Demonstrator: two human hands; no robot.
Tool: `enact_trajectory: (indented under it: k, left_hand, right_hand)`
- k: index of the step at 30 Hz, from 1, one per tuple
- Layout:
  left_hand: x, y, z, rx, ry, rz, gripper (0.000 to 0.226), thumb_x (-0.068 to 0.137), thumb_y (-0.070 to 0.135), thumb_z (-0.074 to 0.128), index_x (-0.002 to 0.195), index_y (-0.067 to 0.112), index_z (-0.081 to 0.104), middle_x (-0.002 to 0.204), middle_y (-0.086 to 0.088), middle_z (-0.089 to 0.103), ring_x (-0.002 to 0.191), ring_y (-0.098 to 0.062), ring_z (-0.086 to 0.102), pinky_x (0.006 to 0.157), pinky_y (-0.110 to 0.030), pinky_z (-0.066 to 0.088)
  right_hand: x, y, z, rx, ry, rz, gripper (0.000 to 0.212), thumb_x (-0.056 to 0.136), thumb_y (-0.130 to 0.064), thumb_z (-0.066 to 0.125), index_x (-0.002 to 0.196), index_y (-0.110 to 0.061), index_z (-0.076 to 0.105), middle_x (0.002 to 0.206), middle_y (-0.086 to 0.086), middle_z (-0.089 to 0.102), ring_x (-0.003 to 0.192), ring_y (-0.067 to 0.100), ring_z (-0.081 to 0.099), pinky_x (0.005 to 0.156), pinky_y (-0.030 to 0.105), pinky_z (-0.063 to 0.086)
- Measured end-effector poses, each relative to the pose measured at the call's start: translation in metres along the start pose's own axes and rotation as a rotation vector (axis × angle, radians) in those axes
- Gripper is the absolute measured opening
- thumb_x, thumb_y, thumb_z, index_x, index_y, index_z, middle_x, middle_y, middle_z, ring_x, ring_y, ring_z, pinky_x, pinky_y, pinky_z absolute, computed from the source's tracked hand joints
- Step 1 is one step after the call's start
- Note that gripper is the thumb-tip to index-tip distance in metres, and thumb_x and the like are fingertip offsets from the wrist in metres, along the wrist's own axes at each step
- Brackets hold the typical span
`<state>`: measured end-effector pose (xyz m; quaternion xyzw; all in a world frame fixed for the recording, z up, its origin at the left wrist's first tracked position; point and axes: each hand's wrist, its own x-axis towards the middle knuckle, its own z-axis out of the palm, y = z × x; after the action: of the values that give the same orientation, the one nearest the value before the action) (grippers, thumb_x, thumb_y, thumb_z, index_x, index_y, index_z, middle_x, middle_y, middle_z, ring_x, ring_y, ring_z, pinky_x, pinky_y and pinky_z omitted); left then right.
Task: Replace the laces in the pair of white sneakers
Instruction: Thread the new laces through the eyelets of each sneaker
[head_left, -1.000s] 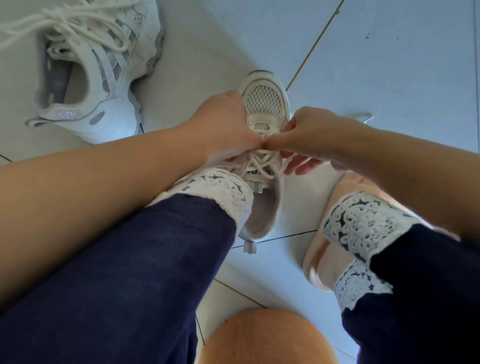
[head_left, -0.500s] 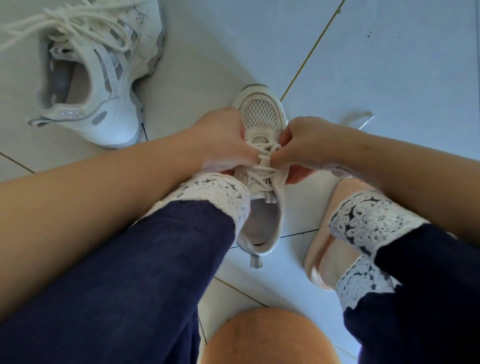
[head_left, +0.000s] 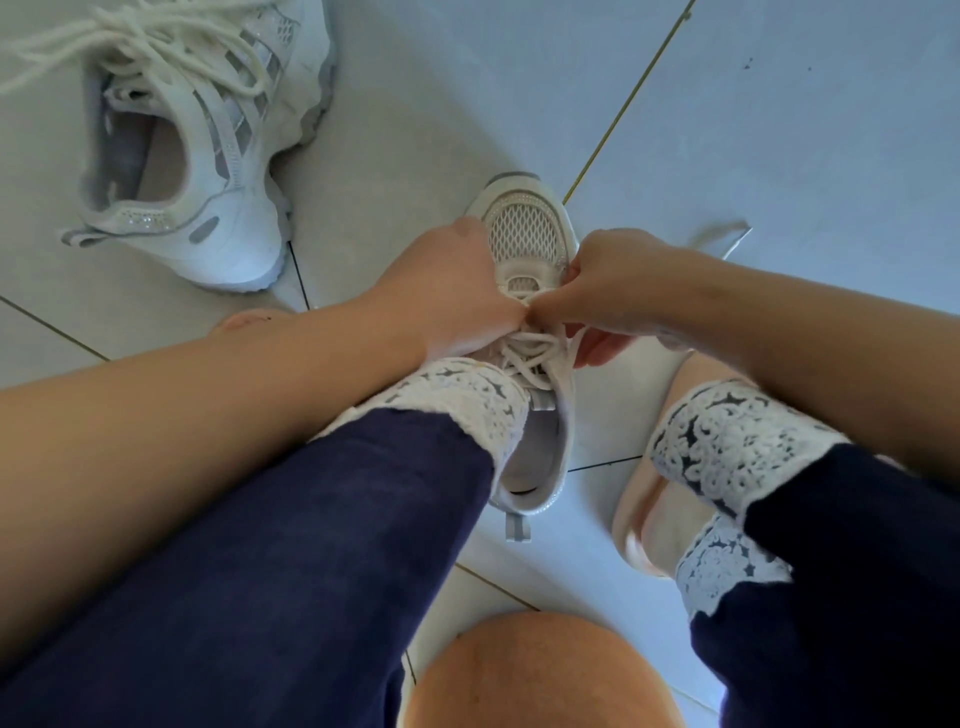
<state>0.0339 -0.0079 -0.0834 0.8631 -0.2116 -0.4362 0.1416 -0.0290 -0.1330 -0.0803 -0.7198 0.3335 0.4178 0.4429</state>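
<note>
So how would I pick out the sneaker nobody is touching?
Look at the pale tiled floor, far upper left corner. A white sneaker sits there alone, thick cream laces spilling loose; its partner lies between the person's legs.

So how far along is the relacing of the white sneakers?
Looks done: the white mesh sneaker at upper left has thick cream lace crossed up its eyelets, ends loose. In hand: left hand and right hand pinch the cream lace near the toe of the second white sneaker, between the legs. Left, likely: finishing that lace and tying both.
</note>
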Motion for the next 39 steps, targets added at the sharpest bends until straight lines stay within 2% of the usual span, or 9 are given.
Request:
enact_trajectory:
  k: [7,12,17,20,23,28,31,33,39]
  left_hand:
    - [0.002,0.006,-0.003,0.072,-0.072,0.044,0.046,0.067,0.03,0.072,0.096,0.011,0.041,0.074,0.005,0.045,0.062,-0.005,0.042,0.046,-0.022,0.029]
    - [-0.003,0.001,0.006,0.006,0.079,0.037,0.037,0.069,0.03,0.067,0.094,0.012,0.045,0.077,0.002,0.046,0.069,-0.019,0.043,0.052,-0.027,0.028]
    - [-0.001,-0.039,-0.008,0.087,0.182,0.001,0.016,0.078,0.006,0.055,0.086,0.017,0.046,0.078,-0.005,0.052,0.077,-0.025,0.047,0.065,-0.028,0.031]
    - [-0.011,-0.052,-0.017,0.012,0.147,0.022,0.021,0.078,0.004,0.057,0.093,0.02,0.057,0.07,0.005,0.048,0.074,-0.019,0.049,0.064,-0.022,0.03]
    - [-0.014,-0.023,-0.008,-0.036,0.094,0.235,0.027,0.082,0.009,0.059,0.102,0.026,0.065,0.076,0.003,0.05,0.075,-0.018,0.051,0.068,-0.02,0.036]
    - [-0.006,-0.015,-0.006,0.149,-0.049,0.397,0.03,0.087,0.018,0.05,0.113,0.027,0.064,0.094,0.001,0.043,0.085,-0.017,0.048,0.073,-0.026,0.036]
    - [-0.007,-0.015,-0.008,0.309,-0.037,0.458,0.033,0.087,0.025,0.045,0.117,0.031,0.058,0.096,-0.003,0.048,0.079,-0.02,0.05,0.068,-0.033,0.043]
    - [-0.007,-0.012,-0.007,0.421,-0.018,0.466,0.032,0.087,0.031,0.043,0.117,0.033,0.053,0.094,0.0,0.047,0.074,-0.018,0.046,0.062,-0.032,0.04]
    - [-0.003,0.001,-0.005,0.61,0.031,0.454,0.02,0.09,0.03,0.04,0.105,0.028,0.053,0.071,0.01,0.039,0.064,-0.016,0.042,0.05,-0.027,0.026]
  right_hand:
    - [-0.002,-0.004,0.003,-0.214,0.089,-0.065,0.019,0.076,-0.02,0.057,0.064,-0.006,0.062,0.049,0.0,0.065,0.047,0.011,0.065,0.052,0.022,0.056]
    - [0.001,0.002,0.008,-0.147,0.115,-0.088,0.023,0.075,-0.027,0.062,0.07,-0.005,0.062,0.049,0.004,0.065,0.046,0.015,0.065,0.052,0.029,0.058]
    - [0.002,0.015,0.003,-0.205,0.192,-0.12,0.015,0.069,-0.016,0.057,0.057,-0.007,0.058,0.041,0.003,0.06,0.035,0.009,0.058,0.04,0.016,0.047]
    - [0.0,0.029,0.001,-0.059,0.202,-0.246,0.012,0.072,-0.017,0.064,0.074,-0.015,0.053,0.062,0.002,0.065,0.04,0.008,0.06,0.042,0.017,0.048]
    - [-0.002,0.035,0.001,0.029,0.151,-0.406,0.021,0.079,-0.025,0.066,0.083,-0.028,0.045,0.064,-0.005,0.063,0.047,0.005,0.063,0.049,0.013,0.048]
    - [-0.006,0.037,-0.011,-0.22,0.017,-0.524,0.026,0.088,-0.023,0.054,0.102,-0.045,0.052,0.077,-0.016,0.062,0.056,0.0,0.063,0.065,0.006,0.043]
    - [0.0,0.03,-0.015,-0.5,0.024,-0.537,0.032,0.09,-0.025,0.052,0.118,-0.041,0.051,0.074,-0.018,0.054,0.058,-0.007,0.048,0.075,0.026,0.043]
    - [0.005,0.026,-0.018,-0.609,0.059,-0.559,0.03,0.089,-0.027,0.054,0.117,-0.037,0.051,0.065,-0.021,0.045,0.061,-0.01,0.036,0.069,0.03,0.038]
    - [0.01,0.025,-0.024,-0.788,0.117,-0.66,0.014,0.088,-0.032,0.052,0.092,-0.033,0.039,0.062,-0.016,0.036,0.057,-0.004,0.031,0.05,0.028,0.024]
